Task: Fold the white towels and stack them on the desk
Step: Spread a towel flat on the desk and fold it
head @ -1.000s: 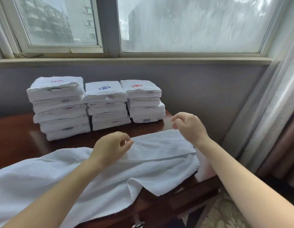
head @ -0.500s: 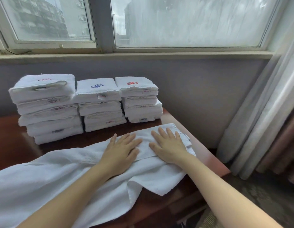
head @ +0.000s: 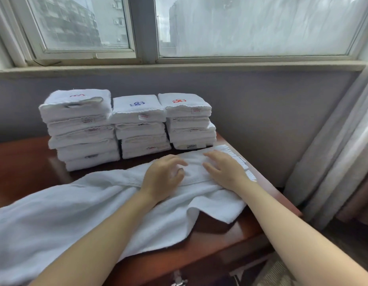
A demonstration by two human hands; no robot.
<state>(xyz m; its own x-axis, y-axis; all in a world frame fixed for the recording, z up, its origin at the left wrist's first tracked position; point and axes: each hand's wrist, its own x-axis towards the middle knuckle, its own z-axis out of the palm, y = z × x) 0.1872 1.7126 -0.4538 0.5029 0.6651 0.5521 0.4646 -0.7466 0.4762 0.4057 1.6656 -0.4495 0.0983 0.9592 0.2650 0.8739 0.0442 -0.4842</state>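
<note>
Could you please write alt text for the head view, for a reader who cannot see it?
The left hand and right hand rest on a white towel spread over a wooden desk. Behind it stand three stacks of folded towels, below a window.

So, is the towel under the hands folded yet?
Partly: towel has one strip folded over beneath left hand and right hand; rest lies spread.

Likely a hotel room: dark wooden desk (head: 20, 162) under a window (head: 251, 27), curtains (head: 333, 151), stacks of logo-embroidered white towels (head: 137, 124).
</note>
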